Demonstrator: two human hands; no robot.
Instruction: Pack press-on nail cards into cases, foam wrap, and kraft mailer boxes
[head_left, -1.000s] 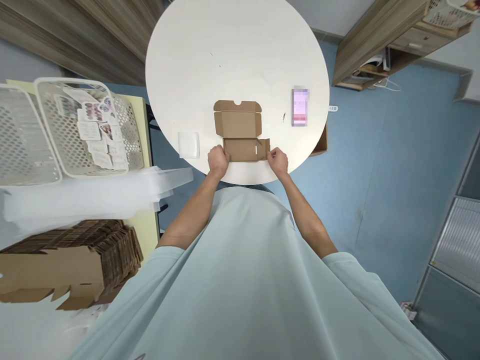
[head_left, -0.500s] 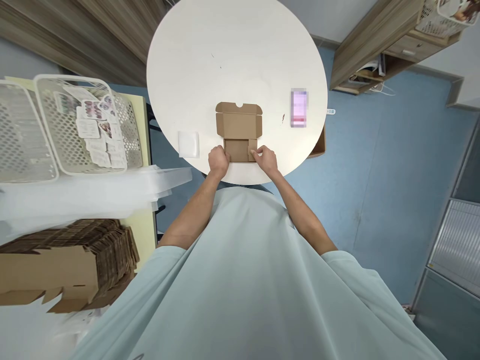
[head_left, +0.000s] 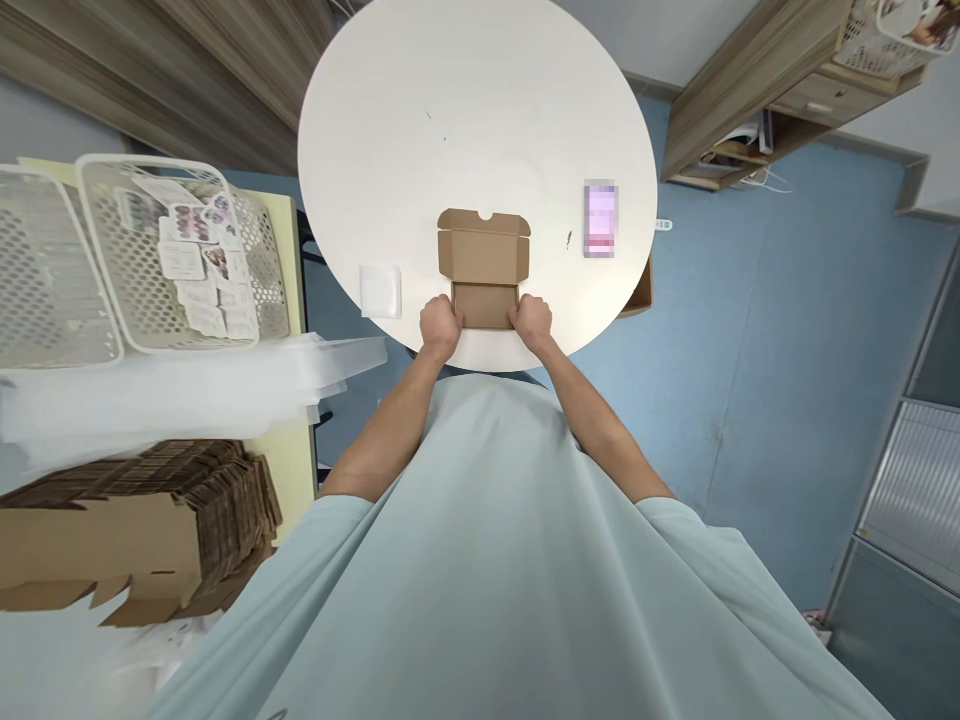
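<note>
A small brown cardboard box lies on the white round table close to its near edge. Its lid, with side flaps and a notched front flap, stands open on the far side. At the box's left wall, my left hand is closed with its thumb at the near corner. My right hand grips the right wall in the same way, fingers curled on the outside. The floor of the box shows bare between the hands. To the left of my left hand lies a flat white packet.
A phone with a blurred screen lies on the table's right side. On my left, a side table bears a white basket of printed cards, white foam sheets and stacked flat cardboard boxes. Wooden cabinets stand at the back.
The right-hand flap that lay across the box's inside is now up against the right wall. My right hand has moved from that flap to grip the wall; my left hand stays at the left wall.
</note>
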